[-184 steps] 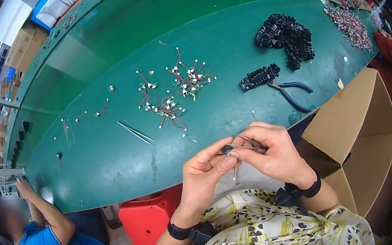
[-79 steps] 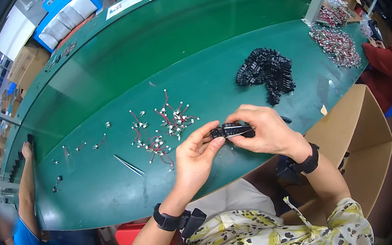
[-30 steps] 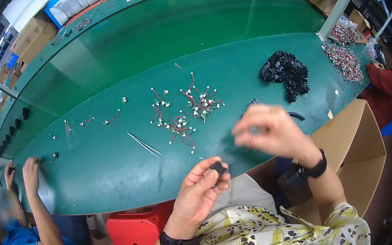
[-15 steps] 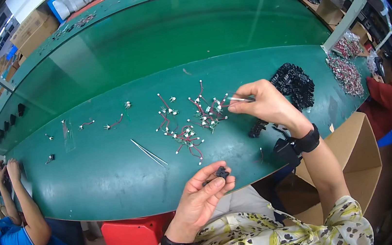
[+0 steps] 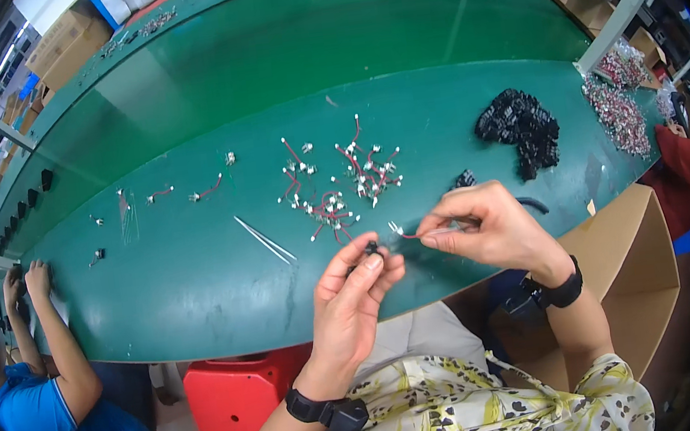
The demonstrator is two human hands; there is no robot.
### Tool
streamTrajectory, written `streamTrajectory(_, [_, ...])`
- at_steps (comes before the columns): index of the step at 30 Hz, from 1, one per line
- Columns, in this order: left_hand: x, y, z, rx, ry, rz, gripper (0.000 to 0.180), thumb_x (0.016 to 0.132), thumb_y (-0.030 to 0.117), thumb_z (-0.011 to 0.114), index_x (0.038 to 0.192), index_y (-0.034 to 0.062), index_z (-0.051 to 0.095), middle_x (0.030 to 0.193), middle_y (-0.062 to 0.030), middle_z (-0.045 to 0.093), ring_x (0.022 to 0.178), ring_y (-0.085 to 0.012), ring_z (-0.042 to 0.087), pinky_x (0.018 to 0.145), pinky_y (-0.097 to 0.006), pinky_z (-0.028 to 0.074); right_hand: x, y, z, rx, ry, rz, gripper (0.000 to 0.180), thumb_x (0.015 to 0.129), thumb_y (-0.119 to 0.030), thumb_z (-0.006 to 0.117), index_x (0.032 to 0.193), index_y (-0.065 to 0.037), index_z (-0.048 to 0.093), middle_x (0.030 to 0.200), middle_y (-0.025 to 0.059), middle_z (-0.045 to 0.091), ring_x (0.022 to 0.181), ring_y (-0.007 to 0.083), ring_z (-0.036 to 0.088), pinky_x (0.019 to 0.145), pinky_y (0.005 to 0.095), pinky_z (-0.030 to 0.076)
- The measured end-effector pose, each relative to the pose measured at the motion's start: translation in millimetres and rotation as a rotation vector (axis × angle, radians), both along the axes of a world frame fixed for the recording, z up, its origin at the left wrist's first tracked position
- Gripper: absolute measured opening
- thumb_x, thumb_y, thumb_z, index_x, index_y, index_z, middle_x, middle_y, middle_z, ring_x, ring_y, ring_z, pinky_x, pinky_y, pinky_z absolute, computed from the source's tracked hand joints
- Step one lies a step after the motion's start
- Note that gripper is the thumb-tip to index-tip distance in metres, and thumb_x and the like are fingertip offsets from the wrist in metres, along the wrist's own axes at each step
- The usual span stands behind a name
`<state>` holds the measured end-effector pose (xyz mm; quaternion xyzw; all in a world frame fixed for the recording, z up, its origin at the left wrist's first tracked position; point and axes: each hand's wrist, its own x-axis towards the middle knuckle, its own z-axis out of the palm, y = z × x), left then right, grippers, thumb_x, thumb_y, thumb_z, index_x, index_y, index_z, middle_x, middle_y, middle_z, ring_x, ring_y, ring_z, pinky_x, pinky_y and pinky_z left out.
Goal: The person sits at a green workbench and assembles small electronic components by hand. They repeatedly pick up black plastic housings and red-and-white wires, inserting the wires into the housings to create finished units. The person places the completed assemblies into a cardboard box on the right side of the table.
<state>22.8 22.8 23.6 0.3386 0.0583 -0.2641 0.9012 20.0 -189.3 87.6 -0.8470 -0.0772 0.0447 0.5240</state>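
Observation:
Near the front edge of the table, my left hand is closed around a small black plastic housing, which shows between thumb and fingertips. Just right of it, my right hand pinches a short red wire lead with a white connector end pointing at the housing; the two are apart. Whether the tweezers seen earlier are still within the right hand cannot be made out. Beyond both hands lies a loose cluster of red wire leads with white connectors. Another pair of tweezers rests left of the cluster.
A heap of black housings lies at the right, with a few loose ones nearer. Piles of wire leads sit at the far right. A cardboard box stands beside my right arm. Co-workers sit left and right.
My right hand has come back from the wire cluster toward my left hand, bringing a red wire lead. The left hand has stayed near the edge with the black housing.

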Motion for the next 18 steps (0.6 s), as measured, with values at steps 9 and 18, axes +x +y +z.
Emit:
streamTrajectory(9, [-19, 6, -1, 0.293, -0.173, -0.048, 0.035, 0.087, -0.002, 0.066, 0.120, 0.0000, 0.057, 0.109, -0.0096, 0.061, 0.098, -0.0203, 0.066, 0.085, -0.035, 0.058, -54, 15, -3, -0.531, -0.440, 0.139, 0.030, 0.065, -0.005, 0.070, 0.094, -0.013, 0.071, 0.076, 0.0005, 0.056, 0.055, 0.0197, 0.061, 0.047, 0.0326, 0.050])
streamTrajectory(18, [-29, 4, 4, 0.271, -0.136, -0.049, 0.036, 0.085, -0.004, 0.067, 0.120, -0.0001, 0.057, 0.109, -0.0102, 0.061, 0.096, -0.0229, 0.067, 0.083, -0.035, 0.058, -73, 15, -31, -0.285, -0.516, -0.085, 0.035, 0.063, 0.001, 0.071, 0.096, -0.010, 0.072, 0.079, 0.0018, 0.063, 0.058, 0.0173, 0.062, 0.047, 0.0301, 0.049])
